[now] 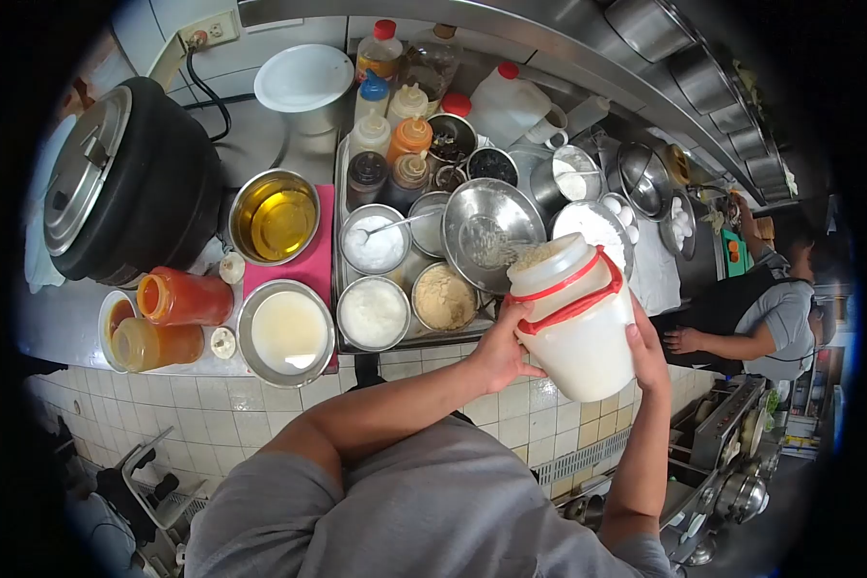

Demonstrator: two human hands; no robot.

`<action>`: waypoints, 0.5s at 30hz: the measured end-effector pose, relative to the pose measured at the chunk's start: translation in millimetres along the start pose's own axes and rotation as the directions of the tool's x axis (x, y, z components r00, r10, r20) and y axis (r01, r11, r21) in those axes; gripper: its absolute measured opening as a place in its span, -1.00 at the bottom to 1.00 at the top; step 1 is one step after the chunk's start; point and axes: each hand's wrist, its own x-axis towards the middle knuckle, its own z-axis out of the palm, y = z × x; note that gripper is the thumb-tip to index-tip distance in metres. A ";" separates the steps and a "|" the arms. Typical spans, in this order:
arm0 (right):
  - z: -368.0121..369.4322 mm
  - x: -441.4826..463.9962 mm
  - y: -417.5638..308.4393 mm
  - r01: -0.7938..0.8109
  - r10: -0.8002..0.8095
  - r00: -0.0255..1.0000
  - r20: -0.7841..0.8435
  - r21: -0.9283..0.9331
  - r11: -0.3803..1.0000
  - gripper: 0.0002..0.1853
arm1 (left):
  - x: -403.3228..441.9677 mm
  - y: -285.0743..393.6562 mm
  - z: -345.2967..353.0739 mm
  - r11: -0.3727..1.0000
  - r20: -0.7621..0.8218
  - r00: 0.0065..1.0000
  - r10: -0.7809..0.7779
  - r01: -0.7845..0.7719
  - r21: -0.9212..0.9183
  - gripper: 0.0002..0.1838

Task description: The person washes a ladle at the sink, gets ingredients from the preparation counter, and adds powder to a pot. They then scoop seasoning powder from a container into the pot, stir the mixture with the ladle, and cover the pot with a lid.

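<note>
Evidently steadying: left grip (501, 349), right grip (648, 356) closed on opposite sides of white jar (588, 356).
Jar tilt: mouth aimed towards steel bowl (464, 217).

you can read no text, brand, number or sign on the bottles, tubs or jars before you; any labels are too small.

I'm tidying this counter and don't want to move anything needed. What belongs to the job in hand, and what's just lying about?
Seemingly in use:
White tub, held by left hand and right hand
Wide steel bowl, with the tub's mouth tipped towards it

Apparently just standing by:
Black pot
Bowl of yellow liquid
Blue-capped bottle
Eggs
</note>
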 end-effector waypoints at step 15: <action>10.6 -15.4 -15.8 0.039 -0.034 0.997 -0.071 0.063 0.997 -0.17 | -14.0 2.3 1.6 0.993 0.060 0.995 0.078 -0.083 0.080 -0.20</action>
